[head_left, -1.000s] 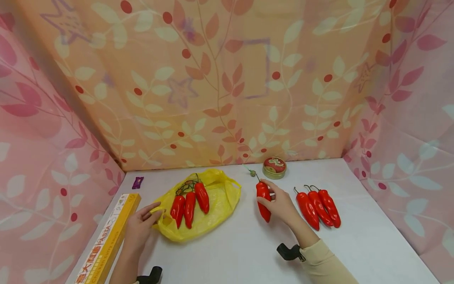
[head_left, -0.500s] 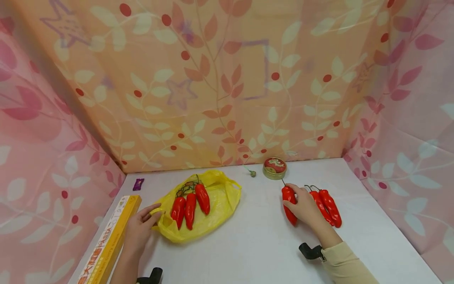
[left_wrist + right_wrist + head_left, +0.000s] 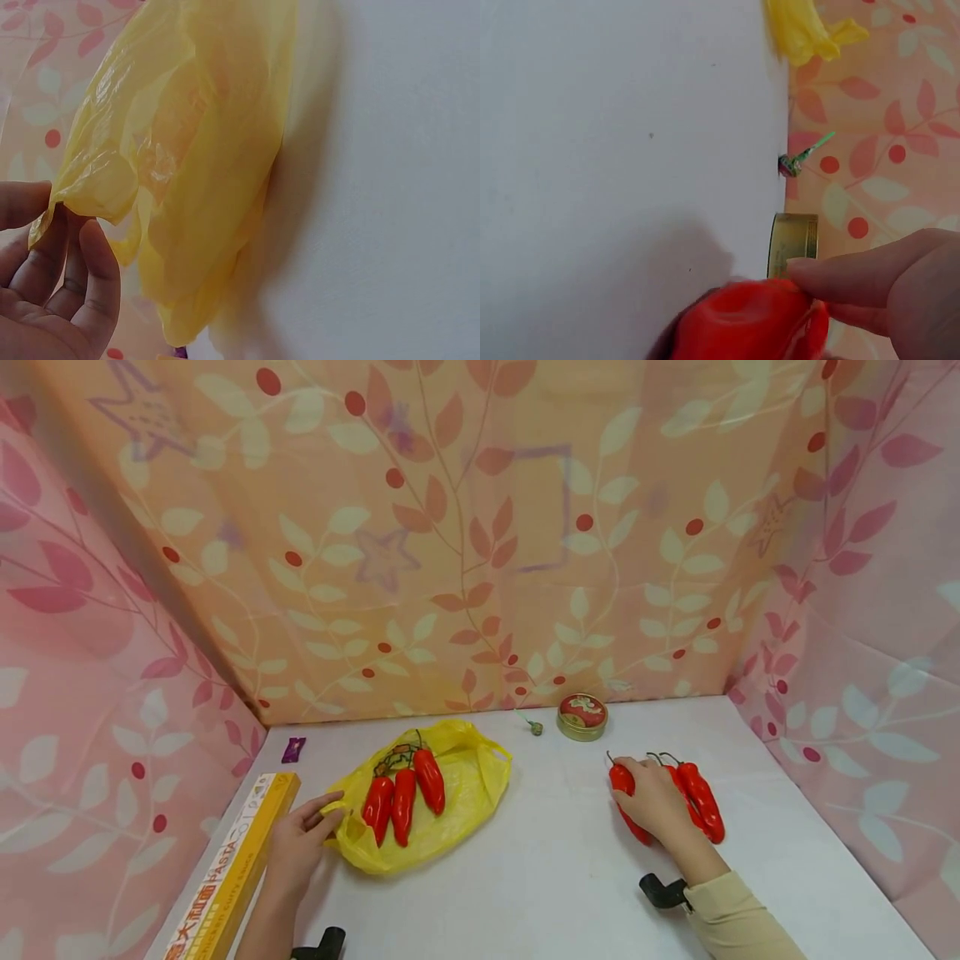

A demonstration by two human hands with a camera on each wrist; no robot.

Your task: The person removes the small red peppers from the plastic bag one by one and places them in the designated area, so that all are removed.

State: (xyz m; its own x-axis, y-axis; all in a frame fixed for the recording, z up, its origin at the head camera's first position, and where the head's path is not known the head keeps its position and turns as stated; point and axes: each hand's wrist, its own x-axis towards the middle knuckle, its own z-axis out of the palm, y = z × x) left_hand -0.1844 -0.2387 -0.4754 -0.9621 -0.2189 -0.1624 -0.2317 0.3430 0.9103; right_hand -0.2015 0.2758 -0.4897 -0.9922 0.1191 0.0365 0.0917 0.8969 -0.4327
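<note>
Head view: right hand (image 3: 654,797) covers a red pepper (image 3: 622,779) beside two more peppers (image 3: 701,797) near the table's (image 3: 540,877) right edge; the grip looks closed, mostly hidden. Left hand (image 3: 300,843) pinches the yellow bag (image 3: 465,777).

Left wrist view: fingers (image 3: 94,262) pinch the bag's edge.

Right wrist view: fingertips (image 3: 817,274) on the pepper, cut off below.

Staged tabletop booth, leaf-print cloth walls (image 3: 480,543), white table (image 3: 540,877)
</note>
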